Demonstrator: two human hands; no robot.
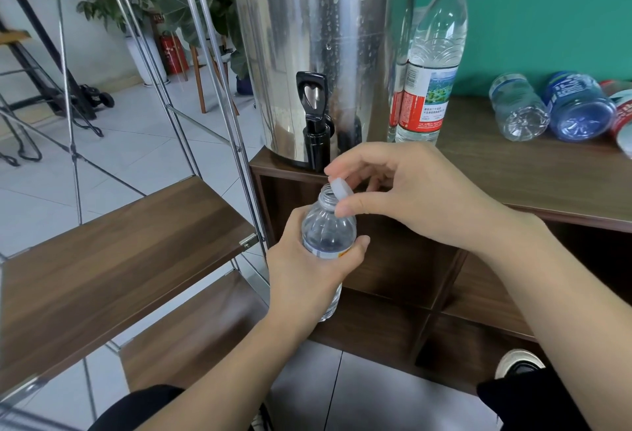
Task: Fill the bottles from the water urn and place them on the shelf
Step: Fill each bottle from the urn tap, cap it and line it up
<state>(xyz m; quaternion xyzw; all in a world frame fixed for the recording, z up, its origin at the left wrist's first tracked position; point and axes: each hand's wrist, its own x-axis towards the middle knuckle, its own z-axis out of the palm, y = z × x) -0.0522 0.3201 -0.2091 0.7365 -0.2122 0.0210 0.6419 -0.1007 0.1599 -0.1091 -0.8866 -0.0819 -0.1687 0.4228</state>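
The left hand [307, 280] is wrapped around the middle of a small clear plastic bottle [326, 225], which is held upright in front of the dark wooden cabinet [547, 170], below the tap. The right hand [403, 187] is closed in a pinch on a white plastic cap [339, 187], which is held tilted at the rim of the open bottle neck. A tall stainless-steel water urn [307, 37] with a black tap [316, 122] is seen standing on the cabinet top. Just beside it, a tall red-capped labelled bottle [432, 54] stands upright. Two clear bottles [550, 105] are seen lying on their sides further right. A wooden-boarded metal-framed shelf [113, 246] stands to the left.
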